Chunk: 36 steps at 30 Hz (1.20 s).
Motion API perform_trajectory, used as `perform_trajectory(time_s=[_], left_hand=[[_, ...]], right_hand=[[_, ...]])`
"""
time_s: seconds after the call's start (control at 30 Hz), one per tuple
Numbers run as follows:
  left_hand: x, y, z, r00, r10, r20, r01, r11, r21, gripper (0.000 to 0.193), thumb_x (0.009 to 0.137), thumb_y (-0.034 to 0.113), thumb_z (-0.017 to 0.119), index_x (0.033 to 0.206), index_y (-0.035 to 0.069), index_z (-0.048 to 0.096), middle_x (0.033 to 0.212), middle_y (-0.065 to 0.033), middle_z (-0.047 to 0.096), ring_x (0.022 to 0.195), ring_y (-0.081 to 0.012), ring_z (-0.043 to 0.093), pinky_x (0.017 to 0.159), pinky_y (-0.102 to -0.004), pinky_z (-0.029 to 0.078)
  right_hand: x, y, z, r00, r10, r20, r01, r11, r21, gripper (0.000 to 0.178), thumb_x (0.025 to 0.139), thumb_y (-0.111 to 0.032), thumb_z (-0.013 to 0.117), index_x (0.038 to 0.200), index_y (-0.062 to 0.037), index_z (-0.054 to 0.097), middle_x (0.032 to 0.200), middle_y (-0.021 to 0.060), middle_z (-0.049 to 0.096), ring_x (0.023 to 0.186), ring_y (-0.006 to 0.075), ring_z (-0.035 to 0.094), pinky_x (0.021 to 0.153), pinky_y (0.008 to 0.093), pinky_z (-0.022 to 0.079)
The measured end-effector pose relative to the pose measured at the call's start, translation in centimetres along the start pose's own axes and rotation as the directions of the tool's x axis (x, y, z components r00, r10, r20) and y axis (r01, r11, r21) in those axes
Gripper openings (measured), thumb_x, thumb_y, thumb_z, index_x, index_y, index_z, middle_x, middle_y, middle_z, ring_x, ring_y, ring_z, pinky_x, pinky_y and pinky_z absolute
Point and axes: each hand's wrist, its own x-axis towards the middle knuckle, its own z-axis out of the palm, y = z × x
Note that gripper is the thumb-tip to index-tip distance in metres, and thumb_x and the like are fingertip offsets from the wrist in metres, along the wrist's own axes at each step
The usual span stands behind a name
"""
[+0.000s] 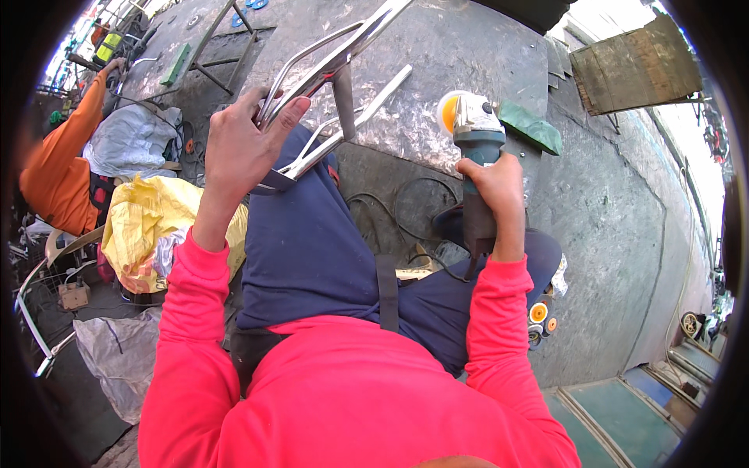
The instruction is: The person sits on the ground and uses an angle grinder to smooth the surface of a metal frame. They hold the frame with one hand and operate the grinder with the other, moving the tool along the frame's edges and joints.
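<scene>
Left grip (242, 140) is curled round the shiny tubular metal frame (343, 101) over the navy-trousered thigh (300, 242); right grip (497, 187) wraps the teal-and-grey angle grinder (477, 139). I'd brace the frame firmly, go light.

there is one grinder (478, 143), one shiny metal frame (343, 101), one yellow sack (144, 222) and one orange-sleeved co-worker (66, 179).

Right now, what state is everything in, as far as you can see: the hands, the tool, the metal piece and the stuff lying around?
Left hand: closed on the metal frame
Metal frame: held, tilted
Right hand: wrapped around the grinder
Grinder: held, yellow disc fitted; spinning or stopped, can't tell
Yellow sack: crumpled
Grey sack: crumpled
Orange-centred wheel: loose, not on the grinder
</scene>
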Motion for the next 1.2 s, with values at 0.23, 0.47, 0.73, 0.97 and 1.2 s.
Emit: perform_trajectory(time_s=[0.23,0.47,0.73,0.97,1.2], left_hand=[[-0.7,1.3,0.4,0.998,0.036,0.049,-0.034,0.999,-0.032,0.056,0.083,0.050,0.076,0.098,-0.003,0.068,0.056,-0.0076,0.050,0.050,-0.0131,0.045,0.050,-0.0316,0.040],[-2.0,2.7,1.9,0.997,0.079,0.028,-0.074,0.987,-0.140,0.055,0.083,0.034,0.078,0.120,-0.004,0.062,0.057,-0.0068,0.050,0.050,-0.0115,0.047,0.049,-0.0294,0.042],[-1.5,3.2,2.4,0.998,0.038,0.056,-0.013,0.920,-0.392,0.054,0.083,0.025,0.078,0.125,-0.004,0.060,0.062,-0.0005,0.052,0.054,-0.0043,0.046,0.048,-0.0228,0.037],[-0.2,3.6,2.4,0.996,0.000,0.093,0.020,0.975,-0.221,0.058,0.079,0.046,0.081,0.107,-0.004,0.068,0.054,0.0037,0.045,0.050,-0.0027,0.041,0.047,-0.0218,0.032],[2.0,4.1,1.6,0.967,-0.163,0.193,0.187,0.976,-0.113,0.063,0.079,0.056,0.077,0.093,-0.005,0.070,0.054,0.0001,0.053,0.049,-0.0042,0.049,0.046,-0.0225,0.037]], right_hand=[[-0.1,-0.5,0.6,0.998,-0.002,0.059,0.005,0.998,-0.057,0.051,0.062,-0.032,0.083,0.092,0.0074,0.069,0.082,0.0206,0.072,0.073,0.0275,0.071,0.070,0.0384,0.055],[0.0,-0.6,0.6,0.997,0.006,0.071,-0.006,1.000,-0.003,0.048,0.061,-0.030,0.079,0.089,0.0082,0.068,0.080,0.0229,0.071,0.076,0.0315,0.072,0.071,0.0396,0.054],[0.0,-0.8,0.5,0.995,0.058,0.080,-0.053,0.997,-0.063,0.049,0.061,-0.030,0.078,0.088,0.0091,0.068,0.079,0.0242,0.070,0.076,0.0332,0.072,0.071,0.0402,0.054],[0.2,-0.8,0.4,0.990,0.076,0.116,-0.066,0.994,-0.085,0.053,0.061,-0.033,0.082,0.091,0.0089,0.068,0.083,0.0236,0.071,0.078,0.0319,0.072,0.072,0.0394,0.054],[0.1,-0.6,0.7,0.990,0.083,0.113,-0.074,0.994,-0.082,0.050,0.061,-0.033,0.081,0.087,0.0084,0.069,0.080,0.0223,0.071,0.076,0.0305,0.072,0.070,0.0388,0.054]])
